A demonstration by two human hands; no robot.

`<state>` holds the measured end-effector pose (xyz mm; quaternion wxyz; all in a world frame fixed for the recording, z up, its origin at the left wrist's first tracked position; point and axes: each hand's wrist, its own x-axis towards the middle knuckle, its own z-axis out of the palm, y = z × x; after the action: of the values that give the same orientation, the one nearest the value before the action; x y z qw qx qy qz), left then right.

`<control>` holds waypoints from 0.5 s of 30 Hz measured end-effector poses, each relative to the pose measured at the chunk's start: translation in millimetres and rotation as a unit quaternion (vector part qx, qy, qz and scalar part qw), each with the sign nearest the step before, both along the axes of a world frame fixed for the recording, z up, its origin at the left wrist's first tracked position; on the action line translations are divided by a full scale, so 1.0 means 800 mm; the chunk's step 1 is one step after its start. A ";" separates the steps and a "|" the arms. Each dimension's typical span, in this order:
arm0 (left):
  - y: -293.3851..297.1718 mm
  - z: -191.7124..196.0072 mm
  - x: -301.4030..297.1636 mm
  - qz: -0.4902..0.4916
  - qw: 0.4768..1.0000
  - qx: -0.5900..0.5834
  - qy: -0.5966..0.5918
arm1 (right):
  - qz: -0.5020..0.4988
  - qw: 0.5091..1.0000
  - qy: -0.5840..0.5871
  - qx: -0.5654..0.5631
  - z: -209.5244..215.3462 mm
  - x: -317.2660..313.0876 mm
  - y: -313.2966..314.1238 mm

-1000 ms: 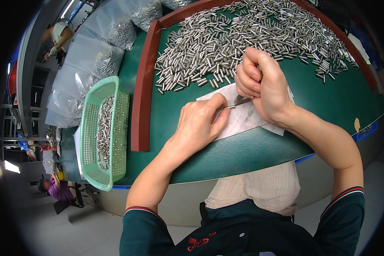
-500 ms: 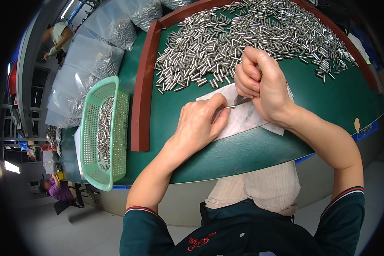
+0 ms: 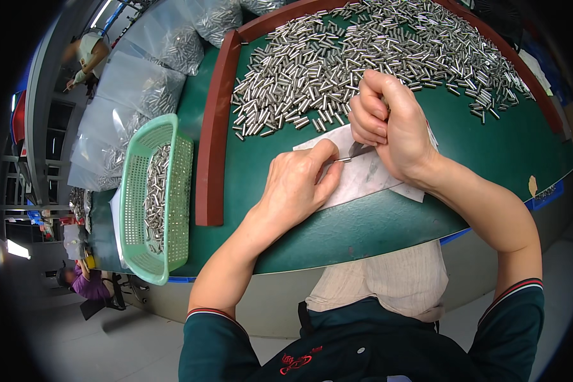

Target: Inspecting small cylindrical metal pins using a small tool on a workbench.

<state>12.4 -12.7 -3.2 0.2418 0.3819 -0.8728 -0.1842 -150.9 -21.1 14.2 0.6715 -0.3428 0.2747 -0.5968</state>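
The small metal pin (image 3: pixel 344 160) lies on the white paper sheet (image 3: pixel 369 175) on the green tabletop (image 3: pixel 490 146), its long axis running left to right, pinched at its left end by the left hand (image 3: pixel 296 191), whose thumb and forefinger grip is closed together on it. The right hand (image 3: pixel 388 124) sits just to the right and slightly farther off, its grip curled shut around a thin tool (image 3: pixel 358 151) whose tip meets the pin's right end. The heap of loose pins (image 3: pixel 363 57) lies beyond both hands, the right hand nearer to it.
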 end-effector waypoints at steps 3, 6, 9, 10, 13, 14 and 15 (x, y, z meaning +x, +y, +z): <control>0.000 0.000 0.000 0.000 1.000 -0.002 0.000 | 0.002 1.000 0.001 0.004 0.000 0.000 0.000; 0.000 0.001 0.000 0.001 1.000 -0.001 -0.005 | 0.003 1.000 0.001 0.009 0.001 0.000 0.000; 0.000 0.001 0.000 0.000 1.000 0.002 -0.006 | 0.002 1.000 0.002 0.012 0.001 0.000 -0.001; 0.000 0.000 0.000 0.000 1.000 0.002 -0.006 | 0.002 1.000 0.003 0.011 0.001 0.000 -0.001; 0.000 0.000 0.000 0.001 1.000 0.002 -0.003 | 0.006 1.000 0.009 0.004 0.001 -0.001 -0.001; 0.000 0.000 0.000 0.001 1.000 0.002 -0.004 | 0.006 1.000 0.009 0.004 0.001 -0.001 0.000; 0.000 0.000 0.000 0.001 1.000 0.003 -0.005 | 0.006 1.000 0.011 0.004 0.002 0.000 0.000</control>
<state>12.5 -12.9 -3.0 0.2361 0.3844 -0.8732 -0.1843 -151.1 -21.1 15.8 0.6733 -0.3483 0.2824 -0.5878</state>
